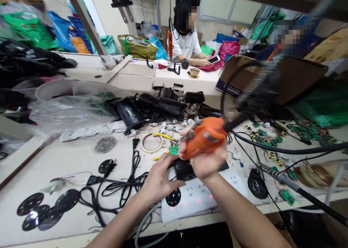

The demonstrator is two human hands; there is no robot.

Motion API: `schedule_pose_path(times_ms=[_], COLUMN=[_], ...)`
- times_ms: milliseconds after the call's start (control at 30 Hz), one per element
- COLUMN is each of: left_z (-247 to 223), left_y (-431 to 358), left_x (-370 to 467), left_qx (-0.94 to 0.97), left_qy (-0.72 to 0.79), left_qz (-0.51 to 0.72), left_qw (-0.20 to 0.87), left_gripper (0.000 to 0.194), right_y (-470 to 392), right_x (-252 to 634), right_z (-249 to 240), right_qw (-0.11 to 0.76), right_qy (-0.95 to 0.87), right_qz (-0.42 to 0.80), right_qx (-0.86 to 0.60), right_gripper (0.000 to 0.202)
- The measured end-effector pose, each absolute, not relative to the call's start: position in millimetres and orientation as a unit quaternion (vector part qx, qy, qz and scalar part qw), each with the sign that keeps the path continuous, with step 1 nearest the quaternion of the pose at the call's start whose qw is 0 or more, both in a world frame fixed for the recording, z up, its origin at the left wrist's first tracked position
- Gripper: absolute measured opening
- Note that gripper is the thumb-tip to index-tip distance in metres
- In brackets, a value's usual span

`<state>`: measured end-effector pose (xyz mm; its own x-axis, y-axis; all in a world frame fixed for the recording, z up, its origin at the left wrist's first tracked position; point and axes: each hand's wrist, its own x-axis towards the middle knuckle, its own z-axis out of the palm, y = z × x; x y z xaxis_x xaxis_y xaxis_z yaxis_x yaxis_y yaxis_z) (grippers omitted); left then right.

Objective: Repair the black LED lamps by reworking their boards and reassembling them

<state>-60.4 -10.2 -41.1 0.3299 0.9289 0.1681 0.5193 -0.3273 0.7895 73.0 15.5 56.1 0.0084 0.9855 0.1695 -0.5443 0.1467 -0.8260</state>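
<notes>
My right hand [208, 162] is wrapped round an orange electric screwdriver [208, 135], whose black cable runs up to the right. The driver's tip is hidden behind my hands. My left hand [159, 175] grips the left end of a black plastic housing [183, 169], just above a white power strip [193, 197] with red lights. A small green circuit board [174, 149] lies just beyond my left fingers. Left of it are a tape roll [151, 143] and a coiled black power cord [133, 168].
Black discs [30, 203] lie at the front left, near a pile of screws [105, 144]. Black housings [171, 106] fill the middle back. Circuit boards [272, 141] spread right. Across the table, a person [185, 41] holds a phone. Cables hang at right.
</notes>
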Motion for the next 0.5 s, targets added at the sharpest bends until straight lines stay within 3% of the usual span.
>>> schedule_pose_path(times_ms=[167, 500], left_z=[-40.1, -39.8], left_y=[-10.6, -8.1], left_x=[-59.5, -57.8], left_qx=[0.757, 0.759], left_qy=[0.479, 0.472], left_qz=[0.322, 0.331], left_qw=[0.307, 0.303], left_gripper=[0.061, 0.047], right_y=[-24.7, -32.2], right_x=[99.5, 89.3], right_z=[70.4, 38.8], right_qw=[0.628, 0.615], right_qy=[-0.416, -0.465], right_qz=[0.605, 0.564], right_qx=[-0.257, -0.296], right_gripper=[0.063, 0.060])
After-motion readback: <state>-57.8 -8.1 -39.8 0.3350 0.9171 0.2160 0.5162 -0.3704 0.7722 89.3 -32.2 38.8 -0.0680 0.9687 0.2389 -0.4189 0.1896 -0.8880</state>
